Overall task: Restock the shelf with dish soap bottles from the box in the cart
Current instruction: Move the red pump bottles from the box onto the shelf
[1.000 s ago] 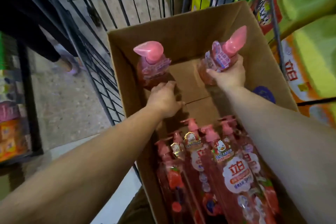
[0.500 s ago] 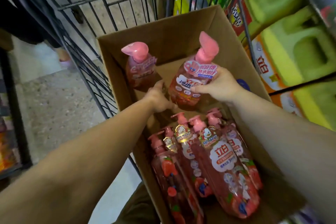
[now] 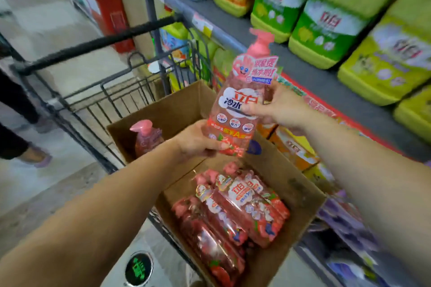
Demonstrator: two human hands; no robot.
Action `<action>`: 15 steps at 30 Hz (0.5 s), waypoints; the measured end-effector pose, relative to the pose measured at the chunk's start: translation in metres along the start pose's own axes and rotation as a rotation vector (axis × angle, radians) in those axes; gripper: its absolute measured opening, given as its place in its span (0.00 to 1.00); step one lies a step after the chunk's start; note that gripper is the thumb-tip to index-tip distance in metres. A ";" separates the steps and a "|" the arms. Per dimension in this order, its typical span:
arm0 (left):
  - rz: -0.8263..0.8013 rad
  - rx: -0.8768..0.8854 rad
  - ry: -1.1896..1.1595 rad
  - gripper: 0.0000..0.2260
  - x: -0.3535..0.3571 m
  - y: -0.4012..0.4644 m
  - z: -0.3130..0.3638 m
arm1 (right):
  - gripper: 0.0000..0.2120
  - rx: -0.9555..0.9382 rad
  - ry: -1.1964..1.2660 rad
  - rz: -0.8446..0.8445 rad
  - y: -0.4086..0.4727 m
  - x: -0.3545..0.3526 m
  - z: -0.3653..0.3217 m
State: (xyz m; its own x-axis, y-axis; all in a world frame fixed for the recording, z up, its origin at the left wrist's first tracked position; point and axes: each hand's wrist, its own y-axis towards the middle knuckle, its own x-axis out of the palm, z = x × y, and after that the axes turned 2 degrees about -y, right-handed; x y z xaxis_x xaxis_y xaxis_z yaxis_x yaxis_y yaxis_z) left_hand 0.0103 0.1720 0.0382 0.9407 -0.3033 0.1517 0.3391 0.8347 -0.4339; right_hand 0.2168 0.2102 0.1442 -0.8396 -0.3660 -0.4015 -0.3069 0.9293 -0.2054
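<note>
A pink dish soap bottle (image 3: 242, 100) with a pump top is held upright above the cardboard box (image 3: 300, 193). My right hand (image 3: 277, 107) grips its middle from the right. My left hand (image 3: 198, 141) holds its bottom from the left. A second pink bottle (image 3: 145, 137) stands upright in the box's far left corner. Several more pink bottles (image 3: 233, 212) lie flat in the near part of the box. The box sits in the wire cart (image 3: 112, 98). The shelf (image 3: 314, 77) runs along the right.
Green and yellow detergent jugs (image 3: 326, 28) fill the shelf, with more products on the level below. The cart's black handle bar (image 3: 93, 44) crosses the far side. A person's legs and feet (image 3: 23, 147) stand at the left on the aisle floor.
My right hand lifted its bottle up out of the box toward the shelf. My left hand let go of the far-left bottle and took the bottom of the raised one. The view swung right.
</note>
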 end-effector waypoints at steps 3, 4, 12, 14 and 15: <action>-0.075 0.080 0.087 0.22 0.049 -0.012 0.031 | 0.23 -0.022 0.006 0.114 -0.057 -0.039 -0.019; -0.088 0.100 0.084 0.22 0.069 -0.016 0.038 | 0.21 -0.033 0.009 0.157 -0.079 -0.051 -0.023; -0.352 0.251 0.262 0.26 0.287 -0.087 0.045 | 0.33 -0.117 -0.085 0.663 -0.317 -0.141 0.003; -0.426 0.271 0.300 0.35 0.353 -0.110 0.036 | 0.33 -0.105 -0.095 0.750 -0.391 -0.161 0.013; -0.463 0.292 0.317 0.37 0.386 -0.122 0.031 | 0.31 -0.102 -0.111 0.778 -0.430 -0.170 0.017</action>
State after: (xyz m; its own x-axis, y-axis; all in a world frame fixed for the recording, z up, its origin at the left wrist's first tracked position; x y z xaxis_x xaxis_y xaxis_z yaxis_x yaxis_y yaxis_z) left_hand 0.3325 -0.0324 0.1774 0.6640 -0.7474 -0.0241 0.7403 0.6615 -0.1196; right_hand 0.4990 -0.1276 0.2856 -0.7820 0.3929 -0.4838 0.3058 0.9183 0.2515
